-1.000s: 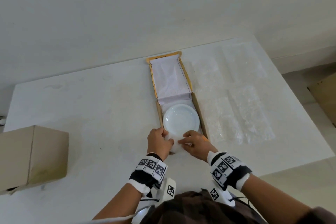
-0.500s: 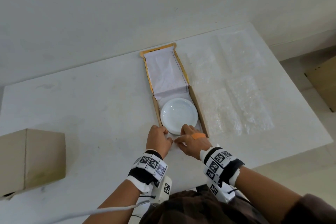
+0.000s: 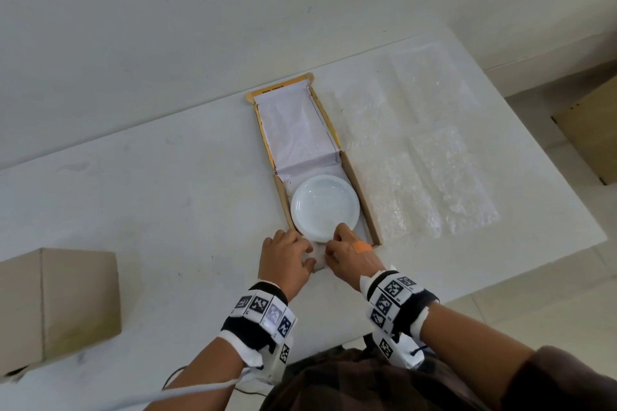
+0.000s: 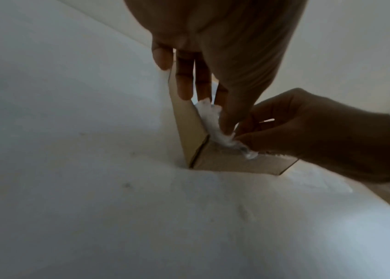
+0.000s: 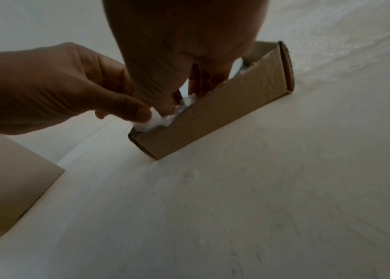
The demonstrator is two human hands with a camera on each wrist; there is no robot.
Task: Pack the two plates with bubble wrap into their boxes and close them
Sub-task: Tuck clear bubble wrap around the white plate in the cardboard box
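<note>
Right hand [image 3: 350, 252] fingers now reach over the plate [image 3: 324, 207] rim.

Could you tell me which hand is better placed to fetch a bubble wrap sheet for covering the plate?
Right hand, probably: the bubble wrap sheets lie on its side of the open box; the left hand would cross the plate.

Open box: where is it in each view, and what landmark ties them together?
Head: open box, centre, plate inside.
Left wrist: centre, its near-left corner.
Right wrist: centre-right, its near wall.
Shared landmark: white wrap that both hands pinch at the near wall.
</note>
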